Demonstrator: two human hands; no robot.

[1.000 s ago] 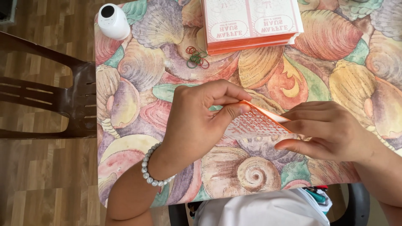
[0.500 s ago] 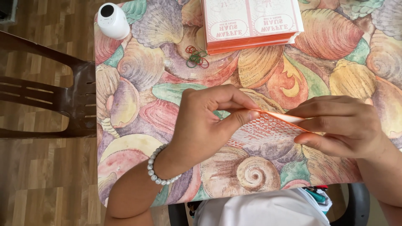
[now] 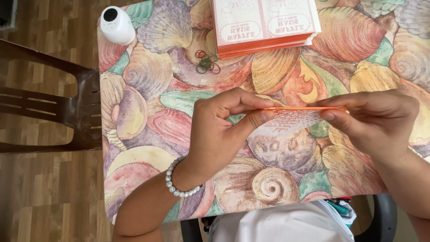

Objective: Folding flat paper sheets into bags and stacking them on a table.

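Shell-patterned tablecloth (image 3: pixel 148 130) covers a table seen from above, with wood flooring to the left. Held just above the cloth at centre: one flat orange-and-white paper piece (image 3: pixel 293 120), dotted print on its face, its orange top edge turned toward the camera. Left hand (image 3: pixel 221 134) pinches the piece's left end, thumb pressed beneath against the forefinger on top, remaining fingers curled over. Right hand (image 3: pixel 374 118) pinches the right end the same way, thumb under, fingers stretched along the top edge. Both grips pressed together on the paper; the piece spans the gap between the two hands. Left wrist carries a bracelet of pale beads (image 3: pixel 179 186). Far of the hands, touching the cloth: a small tangle of red and green rubber bands (image 3: pixel 207 62), and just right of it a stack of matching orange-edged paper pieces (image 3: pixel 264 24) at the far edge. Far left corner: a white round-topped bottle (image 3: pixel 116 24). Left of the table, a dark brown plastic chair (image 3: pixel 58 107). Near edge: white garment of the person (image 3: pixel 286 224).
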